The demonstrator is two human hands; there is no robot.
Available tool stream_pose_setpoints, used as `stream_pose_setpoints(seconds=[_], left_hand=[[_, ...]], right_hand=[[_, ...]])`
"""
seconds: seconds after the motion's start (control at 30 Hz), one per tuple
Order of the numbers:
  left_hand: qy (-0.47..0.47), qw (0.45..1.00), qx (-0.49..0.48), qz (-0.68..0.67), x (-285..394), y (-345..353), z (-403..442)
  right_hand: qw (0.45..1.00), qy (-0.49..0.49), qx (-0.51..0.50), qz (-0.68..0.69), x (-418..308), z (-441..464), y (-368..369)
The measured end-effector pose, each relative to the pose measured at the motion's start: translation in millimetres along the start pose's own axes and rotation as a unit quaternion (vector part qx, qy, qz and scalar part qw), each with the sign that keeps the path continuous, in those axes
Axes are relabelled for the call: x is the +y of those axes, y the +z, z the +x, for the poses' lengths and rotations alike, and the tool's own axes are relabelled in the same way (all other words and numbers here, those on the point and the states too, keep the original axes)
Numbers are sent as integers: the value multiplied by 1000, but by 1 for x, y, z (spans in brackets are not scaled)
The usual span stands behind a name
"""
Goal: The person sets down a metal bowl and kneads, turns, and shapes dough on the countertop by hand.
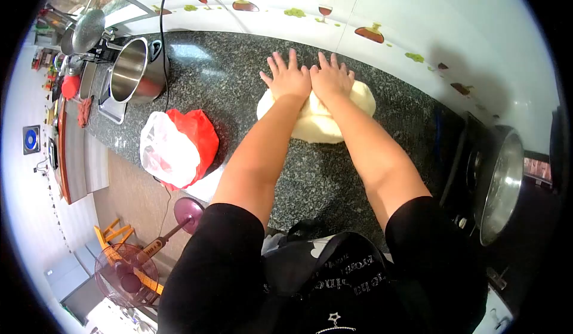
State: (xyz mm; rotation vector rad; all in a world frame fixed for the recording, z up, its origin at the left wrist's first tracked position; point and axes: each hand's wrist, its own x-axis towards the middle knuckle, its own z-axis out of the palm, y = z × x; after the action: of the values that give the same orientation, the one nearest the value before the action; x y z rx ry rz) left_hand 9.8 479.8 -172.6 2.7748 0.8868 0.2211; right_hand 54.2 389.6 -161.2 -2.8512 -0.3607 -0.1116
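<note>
A large pale lump of dough lies on the speckled dark counter, near the tiled wall. My left hand presses on its upper left part, palm down with the fingers spread toward the wall. Beside it my right hand presses on the upper middle of the dough, its fingers also apart. The two thumbs almost meet. Between and below the wrists the dough bulges out, with a fold in its surface. Both palms hide the dough under them.
A red and white plastic bag sits left of the dough. Farther left are a steel pot with a black cord beside it and a metal tray. A large metal pan stands at right; a fan is on the floor.
</note>
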Motion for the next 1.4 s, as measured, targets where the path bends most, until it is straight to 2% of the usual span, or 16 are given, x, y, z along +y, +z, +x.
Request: stream_pose_setpoints(seconds=[0.03,0.13,0.23,0.3,0.37,0.47,0.5,0.63,1.07,1.17,1.2,1.23,1.27,1.3,1.33,1.4], left_hand=[[7,998,-61,6,1,-13,0],[25,952,-253,-168,-10,-66,-35],[171,946,-62,-269,-29,-89,-112],[169,938,-105,-284,-30,-133,-146],[187,961,15,-202,-24,-137,-165],[218,972,25,-90,-18,-98,-180],[193,969,-52,-143,-14,-108,-185],[244,954,86,-153,-31,-85,-230],[62,991,-46,-110,11,-19,-35],[32,989,-135,-55,16,-24,-20],[-28,893,-329,-306,-1,-24,5],[-90,693,-495,-516,-30,-30,18],[-105,668,-470,-567,-52,-40,23],[-117,639,-444,-617,-74,-50,28],[-42,788,-365,-493,-88,-77,15],[69,930,-300,-200,-147,-25,1]], right_hand=[[993,20,-117,14,-1,-1,-16],[981,-91,-157,73,23,-46,-41],[969,-181,44,161,54,-135,-62],[971,-146,-44,184,59,-181,-120],[976,-160,8,149,58,-185,-138],[975,-199,74,65,55,-173,-107],[978,-186,25,95,56,-181,-101],[974,-183,76,113,57,-224,-98],[986,-61,130,87,38,-20,-8],[992,37,-65,102,34,-4,-12],[970,50,-136,195,41,6,-18],[932,69,-212,287,57,1,-23],[788,77,-165,588,79,-8,-33],[734,135,-77,661,78,-26,-87],[808,74,5,585,107,-38,-84],[914,70,129,379,171,-67,-53]])
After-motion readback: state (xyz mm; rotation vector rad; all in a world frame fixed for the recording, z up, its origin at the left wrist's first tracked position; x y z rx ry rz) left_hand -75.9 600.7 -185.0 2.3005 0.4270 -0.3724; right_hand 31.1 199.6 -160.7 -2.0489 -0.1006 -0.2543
